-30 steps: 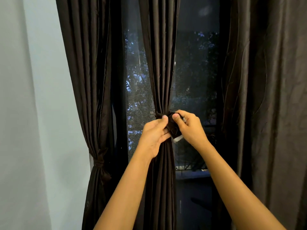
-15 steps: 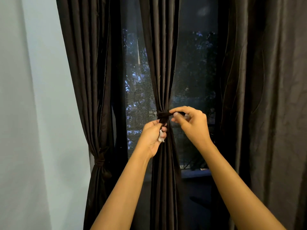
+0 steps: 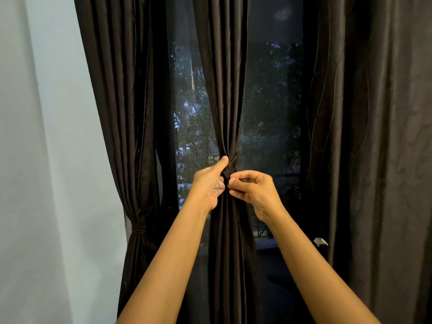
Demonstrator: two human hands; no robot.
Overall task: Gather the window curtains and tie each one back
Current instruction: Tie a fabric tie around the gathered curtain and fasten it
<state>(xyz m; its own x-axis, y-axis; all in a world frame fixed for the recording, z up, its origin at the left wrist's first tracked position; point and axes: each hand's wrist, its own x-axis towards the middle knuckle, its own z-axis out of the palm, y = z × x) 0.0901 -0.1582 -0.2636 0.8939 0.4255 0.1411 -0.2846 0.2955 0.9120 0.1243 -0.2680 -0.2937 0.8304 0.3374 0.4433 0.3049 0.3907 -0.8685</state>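
Both hands have closed in on the tie [image 3: 228, 170] since a moment ago: my left hand [image 3: 208, 185] curls round it, thumb pressed up against it, and my right hand [image 3: 253, 190] pinches it just beside. It cinches the middle curtain [image 3: 222, 90] before the window [image 3: 271, 108]; the left curtain [image 3: 121, 101] hangs tied.

Both forearms [image 3: 173, 253] are bare, as are the left grip [image 3: 208, 185] and right grip [image 3: 256, 191].

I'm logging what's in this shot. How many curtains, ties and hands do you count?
Curtains: 3 (left curtain, middle curtain, right curtain)
Ties: 2 (left tie, middle tie)
Hands: 2 (left hand, right hand)
Total: 7
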